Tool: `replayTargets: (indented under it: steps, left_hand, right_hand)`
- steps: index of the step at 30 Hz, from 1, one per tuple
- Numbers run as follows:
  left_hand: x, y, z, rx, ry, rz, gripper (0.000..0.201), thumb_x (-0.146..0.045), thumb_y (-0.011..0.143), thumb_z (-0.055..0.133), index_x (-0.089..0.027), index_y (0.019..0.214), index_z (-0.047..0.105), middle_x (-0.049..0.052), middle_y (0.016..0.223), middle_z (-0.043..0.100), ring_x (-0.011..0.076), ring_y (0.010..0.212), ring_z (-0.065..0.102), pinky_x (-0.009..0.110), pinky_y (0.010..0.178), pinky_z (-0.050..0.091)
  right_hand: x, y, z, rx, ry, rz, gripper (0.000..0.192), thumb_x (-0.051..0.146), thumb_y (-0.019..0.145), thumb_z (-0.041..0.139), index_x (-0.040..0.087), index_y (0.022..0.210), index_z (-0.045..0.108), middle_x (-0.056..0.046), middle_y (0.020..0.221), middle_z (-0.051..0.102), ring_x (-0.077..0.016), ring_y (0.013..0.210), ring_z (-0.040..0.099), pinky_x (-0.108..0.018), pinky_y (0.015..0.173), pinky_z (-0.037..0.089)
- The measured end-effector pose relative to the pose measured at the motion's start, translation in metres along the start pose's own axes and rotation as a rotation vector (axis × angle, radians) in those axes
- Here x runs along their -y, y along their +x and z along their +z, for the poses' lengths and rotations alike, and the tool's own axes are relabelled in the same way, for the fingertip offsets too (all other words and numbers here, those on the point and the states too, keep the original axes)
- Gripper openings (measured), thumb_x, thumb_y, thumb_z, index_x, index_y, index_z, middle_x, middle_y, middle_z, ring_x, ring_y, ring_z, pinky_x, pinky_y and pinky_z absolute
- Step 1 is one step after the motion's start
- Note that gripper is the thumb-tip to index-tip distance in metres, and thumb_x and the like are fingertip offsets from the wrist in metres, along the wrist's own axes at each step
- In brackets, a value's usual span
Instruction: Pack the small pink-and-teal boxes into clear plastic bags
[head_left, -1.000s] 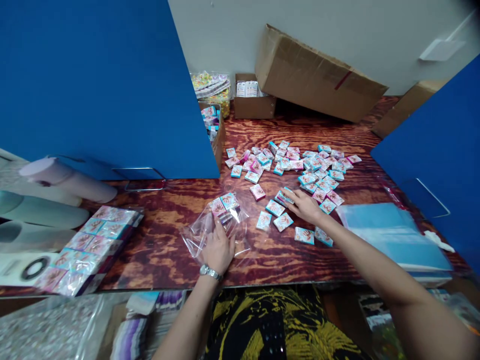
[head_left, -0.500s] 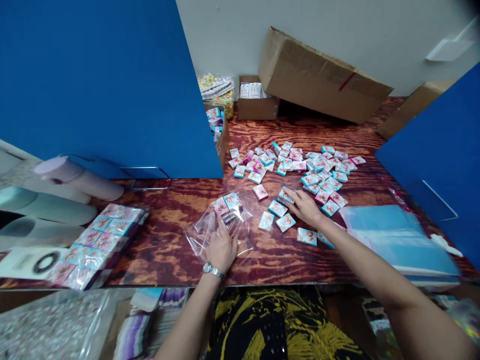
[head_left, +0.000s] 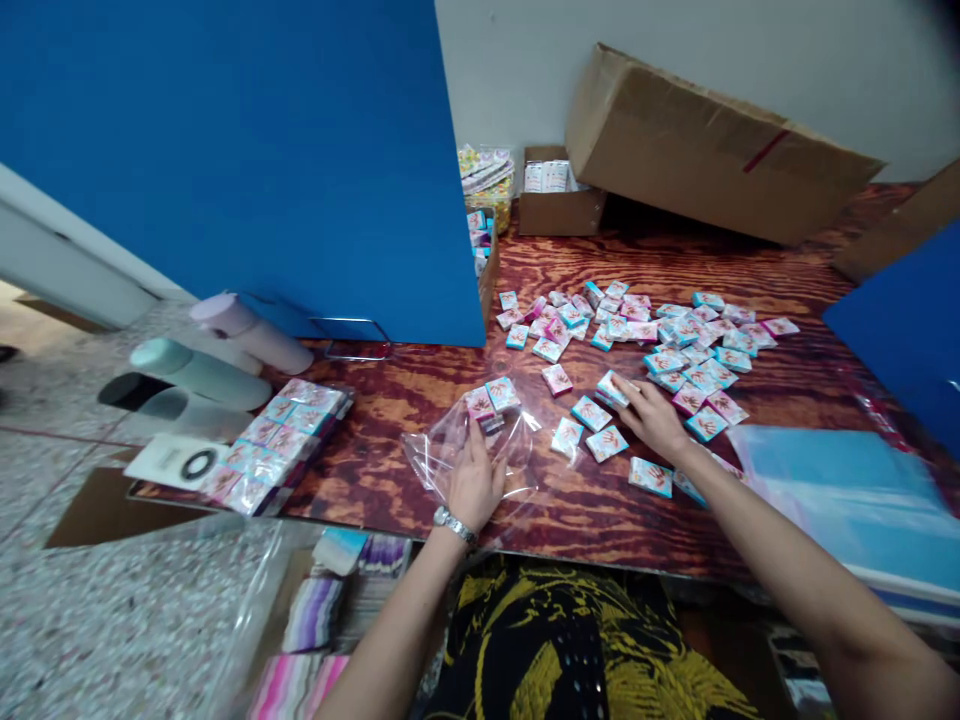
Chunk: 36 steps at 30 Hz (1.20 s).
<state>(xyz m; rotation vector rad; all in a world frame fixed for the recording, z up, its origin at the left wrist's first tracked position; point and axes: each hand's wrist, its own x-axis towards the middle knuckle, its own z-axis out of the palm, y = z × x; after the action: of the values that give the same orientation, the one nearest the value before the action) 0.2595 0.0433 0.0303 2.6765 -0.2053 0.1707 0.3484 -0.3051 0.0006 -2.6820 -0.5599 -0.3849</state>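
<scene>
Two small hand-printed boxes [head_left: 491, 397], one pink and one blue, show side by side at the far end of a clear plastic bag [head_left: 431, 455]. My left hand [head_left: 476, 483] lies at the bag with its fingers stretched out, fingertips touching the pink box and thumb apart. What is under those fingers is partly hidden. To the right, my right hand [head_left: 654, 418] has its fingers on a small blue box [head_left: 611, 387], which looks slightly tilted. Several loose boxes [head_left: 606, 443] lie face up just in front of it.
A heap of similar boxes [head_left: 697, 350] spreads behind my right hand. A wrapped pack [head_left: 281, 440], bottles [head_left: 255, 335] and a white device [head_left: 176, 460] are at left. Blue plastic sheets [head_left: 847, 490] lie at right. Cardboard boxes [head_left: 712, 150] and blue panels [head_left: 300, 150] bound the table.
The camera has turned left, so the scene sits further right and more floor shows. Both hands stay at the same items, with little visible movement.
</scene>
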Motion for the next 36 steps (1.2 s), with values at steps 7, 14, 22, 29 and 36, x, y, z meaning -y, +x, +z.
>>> replayTargets:
  steps: [7,14,22,29,36]
  left_hand:
    - [0.003,0.002,0.006,-0.018,-0.026,0.026,0.076,-0.036,0.090,0.046,-0.003,0.148,0.009,0.029,0.145,0.034,0.0349,0.135,0.036,0.051,0.106,0.038]
    - [-0.006,0.004,0.003,-0.012,-0.173,-0.036,0.075,-0.037,0.089,0.048,-0.006,0.148,0.013,0.026,0.149,0.029,0.0331,0.140,0.028,0.052,0.111,0.032]
    - [-0.023,-0.016,-0.017,0.007,-0.406,-0.127,0.066,-0.036,0.094,0.039,-0.008,0.149,0.016,0.019,0.154,0.023,0.0255,0.144,0.019,0.046,0.118,0.022]
    - [-0.040,-0.023,-0.031,-0.060,-0.359,-0.134,0.058,-0.036,0.097,0.030,-0.012,0.149,0.020,0.015,0.155,0.023,0.0233,0.145,0.016,0.048,0.119,0.017]
    - [-0.048,-0.032,-0.022,-0.056,-0.218,-0.133,0.059,-0.037,0.097,0.030,-0.017,0.150,0.018,0.010,0.157,0.020,0.0243,0.146,0.005,0.053,0.118,0.013]
  right_hand:
    - [-0.003,-0.009,0.000,0.036,-0.047,0.004,0.055,0.040,0.095,0.039,0.016,0.144,0.037,-0.017,0.124,0.052,-0.0262,0.112,0.055,-0.039,0.091,0.049]
    - [0.016,-0.007,-0.018,-0.056,-0.034,0.003,0.053,0.035,0.096,0.040,0.017,0.145,0.035,-0.016,0.120,0.053,-0.0260,0.111,0.056,-0.040,0.093,0.049]
    - [0.141,-0.041,-0.062,0.066,0.162,-0.348,0.062,0.020,0.092,0.048,0.023,0.150,0.024,-0.013,0.131,0.050,-0.0225,0.120,0.051,-0.037,0.098,0.048]
    - [0.205,-0.017,0.003,0.318,-0.056,-0.370,0.052,0.008,0.089,0.042,0.016,0.140,0.042,-0.019,0.127,0.052,-0.0282,0.115,0.052,-0.044,0.090,0.051]
    - [0.225,0.020,0.036,0.434,0.083,-0.248,0.049,0.021,0.095,0.039,0.020,0.144,0.037,-0.015,0.146,0.038,-0.0276,0.127,0.042,-0.045,0.100,0.045]
